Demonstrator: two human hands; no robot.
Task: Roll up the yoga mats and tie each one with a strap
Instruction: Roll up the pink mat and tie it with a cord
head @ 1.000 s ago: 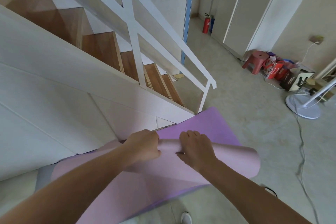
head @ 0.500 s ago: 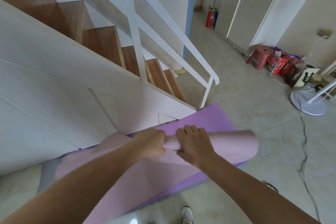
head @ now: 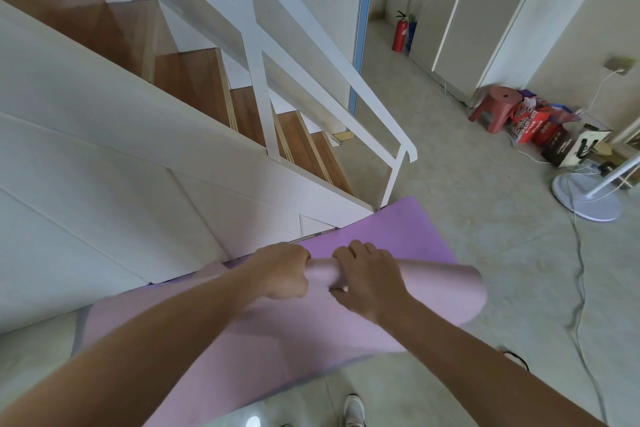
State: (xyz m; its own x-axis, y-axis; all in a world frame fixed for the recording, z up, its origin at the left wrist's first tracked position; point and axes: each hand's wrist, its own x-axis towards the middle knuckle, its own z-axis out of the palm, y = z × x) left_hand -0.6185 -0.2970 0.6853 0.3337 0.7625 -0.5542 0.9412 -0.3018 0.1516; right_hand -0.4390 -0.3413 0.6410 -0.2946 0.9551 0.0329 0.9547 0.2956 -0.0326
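1. The left hand (head: 280,270) is curled over the near-middle of the rolled part (head: 446,288) of the yoga mat (head: 398,229), knuckles up and fingers wrapped round the tube.
2. The right hand (head: 369,279) sits just beside it on the same roll. Its fingers are bent over the top and its thumb is tucked under the near side, so it too grips the mat.
3. Between the two hands a short bare stretch of the pale pink roll shows. To the right the roll widens into a loose open end.
4. The mat's purple face lies flat on the floor (head: 467,204) beyond the hands, its far corner reaching the foot of the staircase (head: 194,80).
5. Nearer the person, a pale sheet of mat spreads under both forearms toward the lower left.
6. A white shoe (head: 354,409) stands on the floor at the bottom edge, just beside the mat's near edge.
7. A thin dark loop (head: 516,357) lies on the floor right of the right forearm; what it is cannot be told.
8. A white cable (head: 578,288) runs down the floor's right side from a round white fan base (head: 585,194).
9. Farther off, along the right wall, stand a red stool (head: 498,107) and some red bags (head: 533,125).
10. A fire extinguisher (head: 399,33) stands at the far end of the floor, past the white handrail (head: 311,55).
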